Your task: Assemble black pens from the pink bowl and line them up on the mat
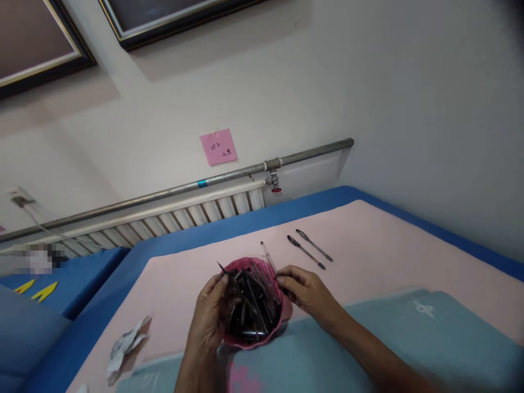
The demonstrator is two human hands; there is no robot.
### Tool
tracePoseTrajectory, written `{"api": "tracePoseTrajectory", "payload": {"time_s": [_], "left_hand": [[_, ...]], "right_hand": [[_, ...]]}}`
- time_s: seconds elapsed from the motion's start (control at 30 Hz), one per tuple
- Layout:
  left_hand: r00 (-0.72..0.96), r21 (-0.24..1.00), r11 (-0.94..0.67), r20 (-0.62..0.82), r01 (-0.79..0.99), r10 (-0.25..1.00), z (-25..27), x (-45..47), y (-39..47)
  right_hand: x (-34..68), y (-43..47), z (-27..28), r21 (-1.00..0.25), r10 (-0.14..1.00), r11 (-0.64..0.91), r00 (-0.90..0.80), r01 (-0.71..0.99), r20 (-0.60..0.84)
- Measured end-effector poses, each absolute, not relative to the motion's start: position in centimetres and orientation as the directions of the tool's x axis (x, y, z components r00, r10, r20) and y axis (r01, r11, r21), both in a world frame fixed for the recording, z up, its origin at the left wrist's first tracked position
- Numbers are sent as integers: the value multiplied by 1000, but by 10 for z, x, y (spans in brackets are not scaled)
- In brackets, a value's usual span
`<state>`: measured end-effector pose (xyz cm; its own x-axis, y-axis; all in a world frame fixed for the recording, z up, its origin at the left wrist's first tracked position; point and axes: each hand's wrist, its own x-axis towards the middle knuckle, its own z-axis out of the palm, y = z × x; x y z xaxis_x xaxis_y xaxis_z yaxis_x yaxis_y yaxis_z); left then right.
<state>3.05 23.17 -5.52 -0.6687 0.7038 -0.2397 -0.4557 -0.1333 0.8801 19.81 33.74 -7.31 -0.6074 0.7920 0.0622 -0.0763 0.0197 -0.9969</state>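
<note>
A pink basket [289,311] filled with dark and clear pens stands in front of me. My left hand [210,314] is at its left rim, fingers closed around a dark pen [221,267] whose thin end sticks up past the thumb. At the right rim my right hand [309,292] pinches the lower part of a clear-barrelled pen [267,255], which slants up and to the left. Two black pens, a nearer one [306,252] and a farther one [314,245], lie side by side beyond my right hand. The left fingertips are partly hidden.
The pink-topped table [368,245] has a blue edge and a grey-blue cloth [393,327] along its near side. Crumpled paper [125,346] lies at the left. Behind are a white radiator [196,215], a pipe [315,153] and a wall with a pink note [219,147].
</note>
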Motion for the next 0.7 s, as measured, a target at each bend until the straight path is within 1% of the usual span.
{"api": "tracePoseTrajectory", "payload": {"time_s": [0.13,0.3,0.43,0.57,0.7], "left_hand": [[-710,783,-310,-223,-539,668,-54,19,232],[-752,732,-394,-239,-555,615,-54,8,230],[-772,736,-415,-225,-534,594,-53,10,230],[-778,757,-410,-201,-509,596,-53,13,231],[-772,755,-403,-207,-517,601,-53,13,231]], "right_hand": [[200,331,-68,-999,700,-4,-714,-39,25],[201,331,-72,-997,661,78,-749,21,35],[201,332,-77,-988,651,143,-757,51,55],[201,331,-78,-986,651,158,-757,58,60],[201,333,-77,-981,644,177,-763,75,58]]}}
